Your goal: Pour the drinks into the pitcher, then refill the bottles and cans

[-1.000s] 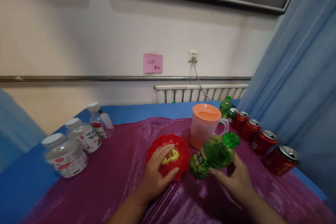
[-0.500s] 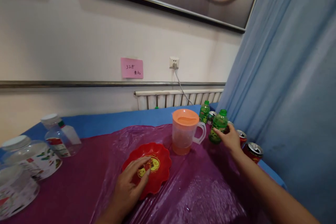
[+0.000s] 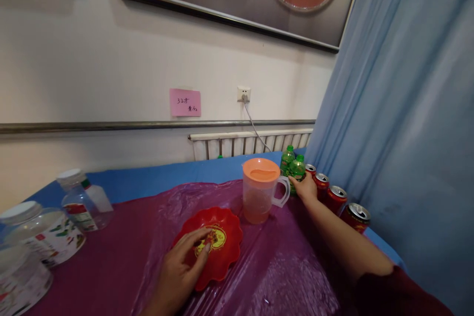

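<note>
Head view: right hand (image 3: 307, 188) closed round green bottle (image 3: 297, 168), right of centre; left hand (image 3: 180, 262) half-open, gripping nothing visible, over red dish (image 3: 228, 257), lower centre; sideways nudge could topple adjacent bottle (image 3: 287, 158).

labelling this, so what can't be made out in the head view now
Head view: lower right side of the nearer green plastic bottle, behind the right hand.
Head view: near-left rim of the red scalloped plastic dish, behind the left hand.
Head view: nearest clear plastic jar, cut by the left edge.
Head view: lower handwriting on the pink paper note, too small.
</note>
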The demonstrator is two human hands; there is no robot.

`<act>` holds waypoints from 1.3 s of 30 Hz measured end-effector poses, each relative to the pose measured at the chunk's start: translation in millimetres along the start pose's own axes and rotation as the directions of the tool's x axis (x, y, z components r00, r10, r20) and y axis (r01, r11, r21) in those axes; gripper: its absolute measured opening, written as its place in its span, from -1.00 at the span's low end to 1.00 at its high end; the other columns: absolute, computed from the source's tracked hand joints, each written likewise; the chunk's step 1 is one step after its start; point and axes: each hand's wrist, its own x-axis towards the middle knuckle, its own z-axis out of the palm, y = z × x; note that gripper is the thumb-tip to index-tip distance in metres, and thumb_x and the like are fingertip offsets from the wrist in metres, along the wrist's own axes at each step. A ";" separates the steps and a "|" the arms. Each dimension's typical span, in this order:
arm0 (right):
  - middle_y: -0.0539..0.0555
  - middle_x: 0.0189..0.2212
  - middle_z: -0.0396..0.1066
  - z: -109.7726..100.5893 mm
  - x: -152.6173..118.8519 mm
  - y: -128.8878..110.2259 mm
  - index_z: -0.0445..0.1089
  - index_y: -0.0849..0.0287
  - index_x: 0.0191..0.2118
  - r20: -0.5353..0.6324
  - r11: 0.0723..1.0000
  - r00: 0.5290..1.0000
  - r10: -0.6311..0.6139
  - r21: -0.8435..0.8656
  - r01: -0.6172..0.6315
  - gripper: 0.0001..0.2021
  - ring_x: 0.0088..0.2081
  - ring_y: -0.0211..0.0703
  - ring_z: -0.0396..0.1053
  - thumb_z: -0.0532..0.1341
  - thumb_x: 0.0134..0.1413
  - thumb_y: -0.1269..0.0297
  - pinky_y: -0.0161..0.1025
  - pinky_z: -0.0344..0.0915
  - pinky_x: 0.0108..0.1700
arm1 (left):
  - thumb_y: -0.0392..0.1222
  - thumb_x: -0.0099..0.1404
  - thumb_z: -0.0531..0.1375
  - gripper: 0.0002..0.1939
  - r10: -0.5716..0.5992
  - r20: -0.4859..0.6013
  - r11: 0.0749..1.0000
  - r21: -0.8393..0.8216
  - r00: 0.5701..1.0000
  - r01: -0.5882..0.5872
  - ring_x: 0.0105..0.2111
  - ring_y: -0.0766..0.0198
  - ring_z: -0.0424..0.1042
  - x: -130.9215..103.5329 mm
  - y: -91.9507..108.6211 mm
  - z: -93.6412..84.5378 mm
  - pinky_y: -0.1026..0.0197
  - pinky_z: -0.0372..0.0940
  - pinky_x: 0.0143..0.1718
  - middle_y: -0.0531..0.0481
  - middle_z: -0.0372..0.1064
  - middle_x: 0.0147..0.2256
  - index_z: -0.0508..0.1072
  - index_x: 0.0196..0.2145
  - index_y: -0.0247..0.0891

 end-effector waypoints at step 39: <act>0.32 0.33 0.22 11.9 -404.2 -106.0 0.23 0.36 0.30 0.683 0.232 -0.295 -0.668 0.568 0.790 -0.32 0.27 0.23 0.23 0.19 0.23 -0.04 0.29 0.33 0.18 | -0.19 0.05 0.40 -0.70 -0.602 -0.477 0.694 -0.709 0.640 0.124 -0.22 0.28 0.55 24.1 57.1 -77.9 0.26 0.38 -0.22 -0.06 0.58 -0.16 0.56 -0.21 -0.25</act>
